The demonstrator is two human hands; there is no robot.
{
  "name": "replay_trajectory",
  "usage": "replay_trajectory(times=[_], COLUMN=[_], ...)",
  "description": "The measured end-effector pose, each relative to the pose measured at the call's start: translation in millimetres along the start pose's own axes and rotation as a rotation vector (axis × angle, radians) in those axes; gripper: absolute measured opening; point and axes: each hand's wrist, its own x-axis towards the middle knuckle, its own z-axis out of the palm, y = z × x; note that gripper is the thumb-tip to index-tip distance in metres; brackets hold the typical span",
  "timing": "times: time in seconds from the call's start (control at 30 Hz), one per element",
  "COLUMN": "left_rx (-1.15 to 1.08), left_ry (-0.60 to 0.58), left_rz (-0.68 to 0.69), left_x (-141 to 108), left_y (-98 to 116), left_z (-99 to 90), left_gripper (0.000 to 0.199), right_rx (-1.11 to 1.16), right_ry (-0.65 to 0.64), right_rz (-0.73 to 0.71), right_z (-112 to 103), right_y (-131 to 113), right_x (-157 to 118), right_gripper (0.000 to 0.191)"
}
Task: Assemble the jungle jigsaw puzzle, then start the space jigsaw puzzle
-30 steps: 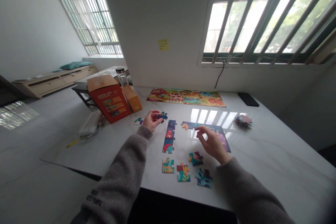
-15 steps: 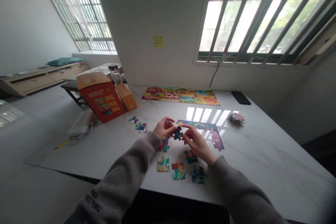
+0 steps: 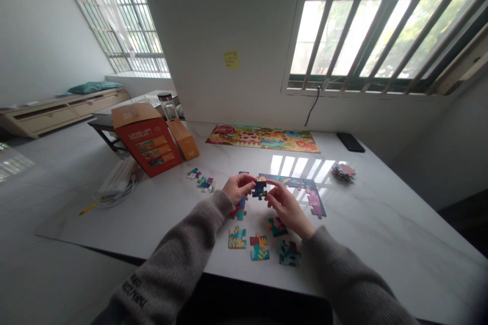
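Note:
A dark blue puzzle piece (image 3: 260,190) is held up between my two hands, above the table. My left hand (image 3: 239,189) pinches its left edge. The fingers of my right hand (image 3: 281,202) close on its right side. Just behind my right hand lies a joined strip of purple and blue puzzle pieces (image 3: 315,202), bent in an L. Under my left hand a red and blue piece (image 3: 239,212) is partly covered. Nearer me lie several loose pieces, among them a teal and orange one (image 3: 260,248), a yellow-leaf one (image 3: 237,237) and a dark green one (image 3: 288,253).
A long finished puzzle (image 3: 263,139) lies along the wall. An orange-red puzzle box (image 3: 152,142) stands at the left, by a white power strip (image 3: 118,180). Small pieces (image 3: 206,184) lie left of my hands. A stack of pieces (image 3: 343,172) and a phone (image 3: 350,142) are at the right.
The dark blue piece has been turned between my fingers and now sits more level. My left fingers have shifted slightly, uncovering a bit of a piece behind them.

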Motion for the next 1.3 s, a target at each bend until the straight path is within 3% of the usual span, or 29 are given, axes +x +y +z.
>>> replay_trajectory(times=[0.13,0.33,0.47,0.6,0.77,1.03,1.17,1.3], left_rx=[-0.007,-0.036,0.003,0.1,0.418,0.937,1.04,1.134], left_ry=[0.023,0.006,0.044,0.217,0.328,0.068,-0.008,-0.039], left_rz=[-0.011,-0.041,-0.029,0.014,0.057,0.302,0.279,0.207], left_x=[1.5,0.0,3.2,11.1,10.7,5.1,5.3,3.0], left_y=[-2.9,-5.2,-5.1,-6.8,-7.7,-14.9,-25.4,-27.1], left_z=[-2.1,2.8,-1.3,-20.5,-37.3,-39.0,-43.9,-42.8], left_gripper=[0.04,0.044,0.039,0.028,0.019,0.02,0.027,0.031], right_rx=[-0.22,-0.452,-0.521,-0.625,-0.667,-0.702,-0.833,-0.93], right_ry=[0.059,0.006,0.027,0.074,0.035,-0.123,-0.249,-0.372], right_rz=[-0.186,-0.398,-0.389,-0.342,-0.309,-0.227,-0.236,-0.308], right_z=[-3.3,-6.1,-9.2,-12.4,-9.5,-5.4,7.3,25.4], right_y=[0.0,5.1,10.9,10.9,9.2,14.8,-4.0,-21.8], right_x=[0.1,1.3,1.0,0.3,0.1,-0.2,-3.1,-3.7], right_gripper=[0.046,0.045,0.044,0.03,0.023,0.018,0.015,0.027])
